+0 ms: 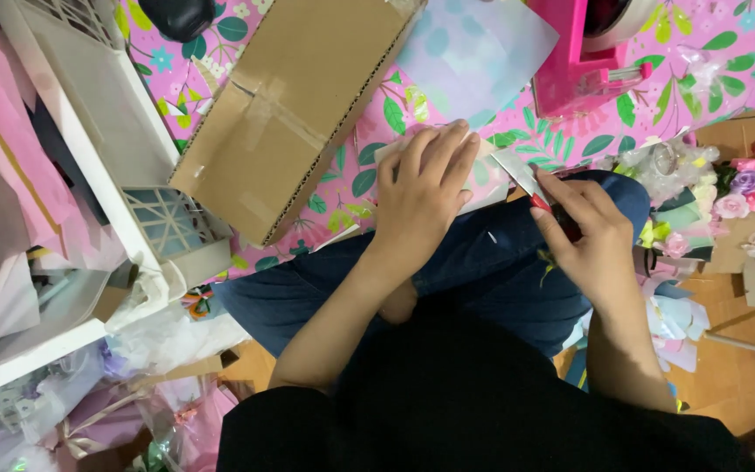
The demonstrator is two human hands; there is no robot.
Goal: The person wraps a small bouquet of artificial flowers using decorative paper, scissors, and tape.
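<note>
My left hand [421,188] lies palm down on a pale sheet of paper [474,52] at the edge of the pink flowered mat [657,105], pressing a white strip under its fingers. My right hand [583,236] is closed around a red-handled cutting tool [542,204] whose silver blade [519,172] points up and left toward the paper beside my left fingertips. Both hands rest over my lap in blue jeans [474,262]. How much of the paper is cut is hidden by my left hand.
A flat cardboard box [294,105] lies left of the paper. A pink tape dispenser [583,57] stands behind it. Small paper flowers [749,197] and cellophane scraps sit at right. A white shelf [89,175] with stacked papers fills the left side.
</note>
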